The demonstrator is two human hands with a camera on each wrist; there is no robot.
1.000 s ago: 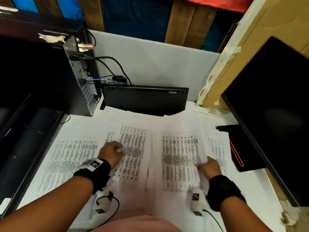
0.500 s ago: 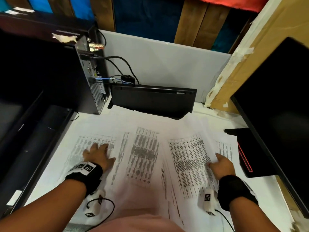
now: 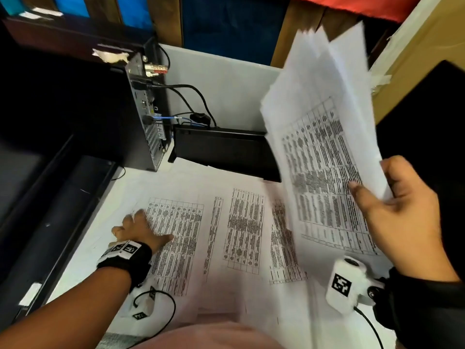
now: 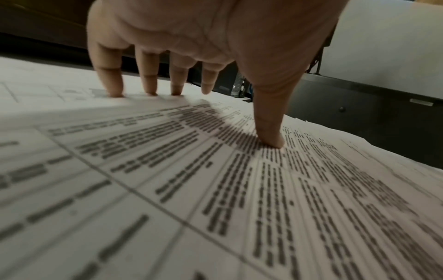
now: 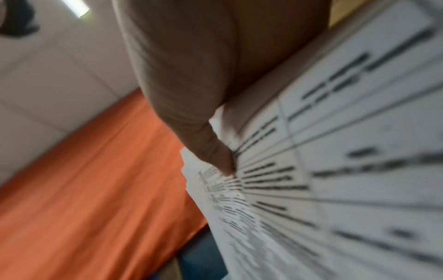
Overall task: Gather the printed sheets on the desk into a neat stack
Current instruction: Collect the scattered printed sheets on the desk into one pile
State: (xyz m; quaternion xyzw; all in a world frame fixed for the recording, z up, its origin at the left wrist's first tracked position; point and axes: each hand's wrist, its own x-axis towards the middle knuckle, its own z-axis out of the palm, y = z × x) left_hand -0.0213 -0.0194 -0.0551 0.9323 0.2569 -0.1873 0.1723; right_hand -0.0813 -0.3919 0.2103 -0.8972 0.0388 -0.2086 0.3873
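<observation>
White desk runs from a dark cabinet edge on the left to a black monitor on the right, whose screen is cut off by the frame's edge. At the back stand a computer tower with cables plugged into its rear panel and a low black device, its right end hidden behind lifted paper.

Most of the printed sheets on the desk lie flat and overlapping, tables of small text facing up; the print is too blurred to read in any view. Their near edges disappear under a pinkish shape at the bottom of the head view, so how far they reach cannot be told.

The left hand is spread on the leftmost sheet, fingers straight. In the left wrist view the thumb tip and three fingertips press the paper while the fourth finger looks lifted just clear of it; it holds nothing.

The right hand is raised above the desk's right side, gripping a bundle of lifted sheets near their lower right edge, thumb on the printed face and the fingers hidden behind the paper. The bundle tilts up and away, its top corners fanned apart and uneven, not squared. The right wrist view is heavily smeared: only the thumb lying on the printed page can be made out, against an orange band and pale wall
</observation>
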